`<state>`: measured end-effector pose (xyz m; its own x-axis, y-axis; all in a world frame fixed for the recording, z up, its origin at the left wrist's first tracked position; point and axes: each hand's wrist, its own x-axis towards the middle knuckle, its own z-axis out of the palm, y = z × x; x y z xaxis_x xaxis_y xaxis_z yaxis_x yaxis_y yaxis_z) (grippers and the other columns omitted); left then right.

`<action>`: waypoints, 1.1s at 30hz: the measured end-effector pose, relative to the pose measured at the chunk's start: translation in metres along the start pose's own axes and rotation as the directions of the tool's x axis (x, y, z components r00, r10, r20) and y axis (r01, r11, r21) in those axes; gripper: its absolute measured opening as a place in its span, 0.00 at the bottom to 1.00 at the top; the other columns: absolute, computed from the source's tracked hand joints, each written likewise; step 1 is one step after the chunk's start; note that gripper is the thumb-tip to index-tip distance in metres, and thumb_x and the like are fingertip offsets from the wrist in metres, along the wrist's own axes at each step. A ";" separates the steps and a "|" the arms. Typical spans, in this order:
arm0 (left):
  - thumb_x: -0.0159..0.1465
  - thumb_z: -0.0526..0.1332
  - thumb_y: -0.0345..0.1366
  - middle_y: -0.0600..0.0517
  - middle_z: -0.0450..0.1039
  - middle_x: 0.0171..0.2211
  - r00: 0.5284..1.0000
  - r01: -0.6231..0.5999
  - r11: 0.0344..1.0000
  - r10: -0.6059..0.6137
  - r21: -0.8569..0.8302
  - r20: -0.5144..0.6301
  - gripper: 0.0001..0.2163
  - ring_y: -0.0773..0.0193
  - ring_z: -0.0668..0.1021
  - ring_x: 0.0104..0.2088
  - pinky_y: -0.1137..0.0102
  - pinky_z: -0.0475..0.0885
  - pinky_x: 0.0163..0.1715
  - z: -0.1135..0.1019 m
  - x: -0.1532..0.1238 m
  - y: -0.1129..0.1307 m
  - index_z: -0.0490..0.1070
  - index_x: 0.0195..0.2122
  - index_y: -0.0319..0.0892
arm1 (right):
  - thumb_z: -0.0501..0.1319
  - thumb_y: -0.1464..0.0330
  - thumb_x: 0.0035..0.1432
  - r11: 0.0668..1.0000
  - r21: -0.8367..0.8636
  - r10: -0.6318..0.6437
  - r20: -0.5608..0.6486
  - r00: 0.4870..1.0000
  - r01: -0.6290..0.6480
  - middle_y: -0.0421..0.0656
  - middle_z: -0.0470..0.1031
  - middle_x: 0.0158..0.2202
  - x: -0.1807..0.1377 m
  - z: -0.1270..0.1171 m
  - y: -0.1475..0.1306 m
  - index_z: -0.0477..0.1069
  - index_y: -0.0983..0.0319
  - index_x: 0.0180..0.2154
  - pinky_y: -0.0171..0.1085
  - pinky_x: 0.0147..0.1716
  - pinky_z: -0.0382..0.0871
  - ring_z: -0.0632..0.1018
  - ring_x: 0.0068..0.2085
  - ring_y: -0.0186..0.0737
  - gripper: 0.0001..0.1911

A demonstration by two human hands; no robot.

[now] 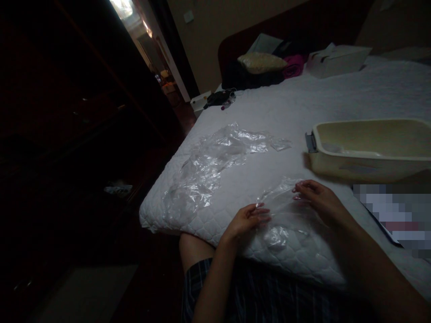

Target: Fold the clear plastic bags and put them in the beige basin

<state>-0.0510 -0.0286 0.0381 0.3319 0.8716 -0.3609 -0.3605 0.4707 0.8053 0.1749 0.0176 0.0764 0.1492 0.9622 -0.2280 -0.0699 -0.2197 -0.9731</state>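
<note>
A thin, clear plastic bag (286, 204) is stretched between my two hands near the front edge of the bed. My left hand (247, 219) pinches its left side, thumb against fingers. On the other side, my right hand (314, 196) grips the upper right part with bent fingers. Its lower part lies crumpled on the white quilted bed cover (208, 229). More clear plastic bags (215, 154), wrinkled and shiny, are spread over the bed to the left and beyond my hands. How many sheets overlap there I cannot tell.
A cream plastic bin (363, 166) with a grey latch stands at the right, close to my right hand. Beneath it lies a flat, blurred-out item (390, 220). Farther back are a white box (338, 60), a pillow (262, 63) and dark clothes (235, 76).
</note>
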 end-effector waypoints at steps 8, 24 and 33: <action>0.50 0.71 0.37 0.40 0.72 0.50 0.976 0.037 0.983 -0.074 0.179 0.204 0.24 0.54 0.80 0.40 0.65 0.74 0.36 -0.011 -0.023 0.034 0.70 0.48 0.41 | 0.66 0.49 0.42 0.972 -0.174 -0.142 0.091 0.986 0.156 0.44 0.74 0.30 -0.008 -0.021 -0.034 0.67 0.61 0.30 0.34 0.20 0.68 0.74 0.25 0.36 0.24; 0.49 0.71 0.33 0.41 0.72 0.49 0.993 -0.029 0.994 0.017 0.102 0.120 0.24 0.56 0.80 0.38 0.63 0.75 0.36 -0.025 -0.004 0.051 0.69 0.47 0.40 | 0.67 0.57 0.43 0.937 -0.272 -0.126 0.319 0.939 0.218 0.42 0.73 0.30 0.056 -0.002 -0.055 0.68 0.60 0.41 0.32 0.18 0.68 0.77 0.28 0.39 0.24; 0.49 0.72 0.35 0.45 0.71 0.46 0.998 0.024 0.989 -0.014 0.147 -0.068 0.26 0.62 0.79 0.37 0.65 0.74 0.40 -0.042 0.004 0.023 0.66 0.47 0.43 | 0.63 0.54 0.45 0.771 -0.518 -0.196 0.361 0.912 0.371 0.45 0.74 0.34 0.108 0.010 0.019 0.66 0.60 0.47 0.41 0.27 0.72 0.77 0.29 0.42 0.28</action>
<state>-0.0948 -0.0082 0.0357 0.2765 0.8723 -0.4033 -0.2203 0.4660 0.8569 0.1796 0.1186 0.0332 -0.2064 0.9785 -0.0049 0.5119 0.1037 -0.8528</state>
